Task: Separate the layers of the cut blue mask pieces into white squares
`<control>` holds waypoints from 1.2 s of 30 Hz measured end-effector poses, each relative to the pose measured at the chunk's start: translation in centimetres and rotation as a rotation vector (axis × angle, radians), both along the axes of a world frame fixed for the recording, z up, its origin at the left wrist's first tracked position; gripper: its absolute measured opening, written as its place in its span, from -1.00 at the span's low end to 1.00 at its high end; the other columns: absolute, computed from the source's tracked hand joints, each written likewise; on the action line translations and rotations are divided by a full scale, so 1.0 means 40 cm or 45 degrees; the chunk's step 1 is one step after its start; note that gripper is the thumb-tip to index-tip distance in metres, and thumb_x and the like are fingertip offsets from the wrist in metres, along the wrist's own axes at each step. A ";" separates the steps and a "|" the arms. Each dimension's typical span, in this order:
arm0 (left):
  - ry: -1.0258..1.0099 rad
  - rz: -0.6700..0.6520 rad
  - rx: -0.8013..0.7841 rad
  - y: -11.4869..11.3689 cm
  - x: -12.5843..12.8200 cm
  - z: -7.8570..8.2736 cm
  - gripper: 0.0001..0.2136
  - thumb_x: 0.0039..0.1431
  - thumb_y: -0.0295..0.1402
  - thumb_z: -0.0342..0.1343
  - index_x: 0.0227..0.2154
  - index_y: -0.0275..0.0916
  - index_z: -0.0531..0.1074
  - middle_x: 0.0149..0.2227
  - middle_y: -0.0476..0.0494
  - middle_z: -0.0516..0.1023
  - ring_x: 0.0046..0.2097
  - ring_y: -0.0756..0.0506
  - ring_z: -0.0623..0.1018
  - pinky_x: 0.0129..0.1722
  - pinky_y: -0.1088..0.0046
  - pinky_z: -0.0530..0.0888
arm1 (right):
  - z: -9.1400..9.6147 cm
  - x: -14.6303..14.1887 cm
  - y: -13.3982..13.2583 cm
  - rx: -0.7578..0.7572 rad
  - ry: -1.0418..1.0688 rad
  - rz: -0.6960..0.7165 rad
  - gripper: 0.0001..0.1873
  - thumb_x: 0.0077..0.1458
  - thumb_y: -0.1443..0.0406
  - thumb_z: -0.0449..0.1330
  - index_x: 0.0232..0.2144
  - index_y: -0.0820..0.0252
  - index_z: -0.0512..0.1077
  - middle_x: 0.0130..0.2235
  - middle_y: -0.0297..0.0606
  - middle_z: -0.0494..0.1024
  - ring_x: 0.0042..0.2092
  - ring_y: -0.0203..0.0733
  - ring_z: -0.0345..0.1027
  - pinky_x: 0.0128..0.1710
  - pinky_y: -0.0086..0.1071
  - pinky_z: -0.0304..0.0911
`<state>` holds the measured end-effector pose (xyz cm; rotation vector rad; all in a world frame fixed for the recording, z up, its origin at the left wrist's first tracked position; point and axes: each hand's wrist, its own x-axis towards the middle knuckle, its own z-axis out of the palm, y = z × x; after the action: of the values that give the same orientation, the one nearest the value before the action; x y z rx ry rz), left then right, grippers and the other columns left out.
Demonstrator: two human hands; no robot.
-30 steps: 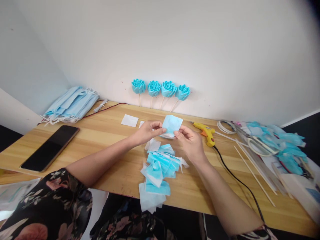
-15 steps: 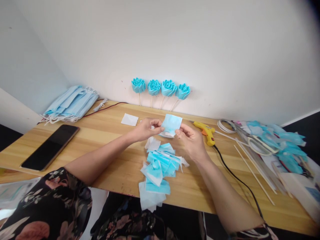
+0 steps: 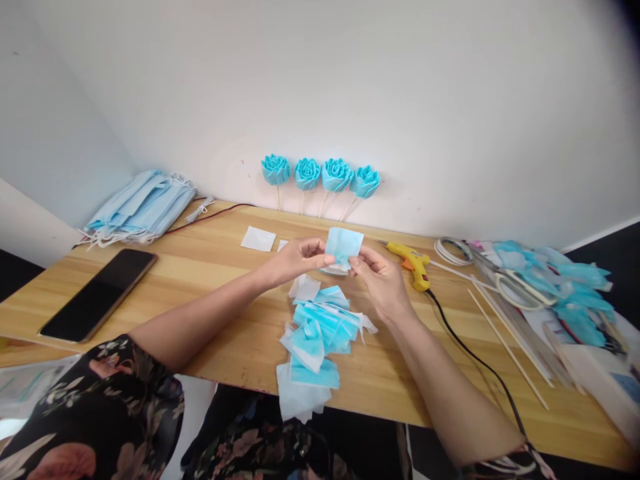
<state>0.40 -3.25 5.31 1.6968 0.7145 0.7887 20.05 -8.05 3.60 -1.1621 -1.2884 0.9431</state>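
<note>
Between both hands is a light-blue square of mask fabric, held up over the table. My left hand pinches its lower left side between thumb and fingers. On the lower right edge, my right hand grips the same square, thumb in front. White material shows beneath its bottom edge. Just below the hands lies a loose pile of blue and white fabric pieces, some hanging over the table's front edge. A white square lies flat beyond my left hand.
Several blue fabric roses on sticks lean against the wall. Stacked face masks and a phone lie left. Right are a yellow glue gun with its cord, scissors, thin sticks and blue scraps.
My left thumb has slid slightly right along the square's lower edge, and the fingers have shifted a little. Both hands still hold the square in nearly the same place.
</note>
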 end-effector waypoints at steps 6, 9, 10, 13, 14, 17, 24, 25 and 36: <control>-0.060 0.050 -0.062 -0.006 0.028 -0.029 -0.73 -0.02 -0.24 0.30 -0.37 -0.33 0.45 -0.38 -0.07 0.51 -0.32 -0.01 0.44 -0.26 0.45 0.37 | 0.006 -0.019 -0.006 -0.012 0.008 0.019 -0.77 0.00 0.17 0.32 -0.28 0.13 0.58 -0.50 -0.40 0.40 -0.44 -0.31 0.22 -0.38 -0.40 0.20; -0.158 0.000 -0.148 -0.007 0.027 -0.031 -0.79 0.01 -0.32 0.26 -0.34 -0.34 0.48 -0.33 -0.09 0.55 -0.28 -0.03 0.49 -0.19 0.42 0.39 | 0.000 -0.016 -0.001 -0.065 0.031 0.007 -0.69 0.03 0.14 0.29 -0.19 0.16 0.56 -0.47 -0.38 0.46 -0.44 -0.31 0.25 -0.37 -0.38 0.23; -0.194 -0.002 -0.177 -0.006 0.025 -0.031 -0.81 0.01 -0.34 0.26 -0.34 -0.34 0.48 -0.34 -0.08 0.55 -0.28 -0.02 0.49 -0.20 0.43 0.39 | -0.002 -0.012 0.002 -0.082 0.045 -0.026 -0.66 0.05 0.12 0.27 -0.15 0.16 0.55 -0.46 -0.37 0.48 -0.44 -0.31 0.27 -0.36 -0.37 0.25; -0.254 0.050 -0.236 -0.003 0.022 -0.028 -0.83 -0.01 -0.37 0.24 -0.35 -0.33 0.47 -0.39 -0.03 0.53 -0.35 0.02 0.47 -0.26 0.48 0.38 | -0.003 0.001 0.001 -0.015 -0.020 -0.205 -0.66 0.12 0.10 0.21 -0.12 0.16 0.51 -0.43 -0.34 0.54 -0.41 -0.26 0.37 -0.34 -0.34 0.30; -0.254 0.071 -0.244 -0.003 0.022 -0.028 -0.84 -0.01 -0.38 0.24 -0.36 -0.33 0.46 -0.41 -0.01 0.51 -0.37 0.03 0.46 -0.29 0.49 0.37 | 0.000 0.003 -0.003 0.056 -0.106 -0.266 -0.71 0.14 0.11 0.20 -0.16 0.15 0.51 -0.41 -0.33 0.55 -0.38 -0.24 0.40 -0.32 -0.33 0.31; -0.252 0.085 -0.245 -0.002 0.024 -0.030 -0.86 -0.01 -0.38 0.24 -0.39 -0.32 0.45 -0.42 -0.01 0.51 -0.36 0.03 0.47 -0.28 0.49 0.37 | 0.012 -0.004 -0.024 0.366 -0.513 -0.327 -0.86 0.18 0.21 0.19 -0.34 0.13 0.49 -0.38 -0.30 0.58 -0.33 -0.21 0.44 -0.27 -0.31 0.32; -0.186 0.052 -0.198 -0.010 0.030 -0.035 -0.78 -0.03 -0.29 0.27 -0.40 -0.33 0.44 -0.41 -0.05 0.51 -0.33 0.00 0.47 -0.29 0.48 0.37 | 0.023 -0.025 -0.040 0.833 -1.153 -0.236 -0.90 0.21 0.31 0.18 -0.32 0.14 0.51 -0.41 -0.26 0.56 -0.33 -0.15 0.40 -0.27 -0.27 0.27; -0.168 0.049 -0.189 -0.012 0.030 -0.035 -0.77 -0.03 -0.27 0.27 -0.41 -0.33 0.43 -0.41 -0.04 0.50 -0.33 -0.01 0.47 -0.30 0.49 0.37 | 0.020 -0.024 -0.038 0.841 -1.185 -0.242 -0.90 0.20 0.31 0.18 -0.32 0.14 0.51 -0.43 -0.27 0.55 -0.34 -0.15 0.39 -0.28 -0.27 0.25; 0.128 0.129 0.132 -0.019 0.027 -0.031 -0.73 0.03 -0.18 0.21 -0.53 -0.29 0.36 -0.53 0.04 0.33 -0.42 0.03 0.33 -0.39 0.51 0.27 | 0.007 -0.021 -0.032 0.815 -1.270 -0.253 -0.89 0.16 0.38 0.18 -0.37 0.14 0.50 -0.45 -0.30 0.53 -0.34 -0.17 0.35 -0.29 -0.30 0.16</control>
<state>1.49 -4.02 4.06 1.8150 0.8472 0.8276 19.20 -9.33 3.88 -1.2157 -1.9927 -0.2987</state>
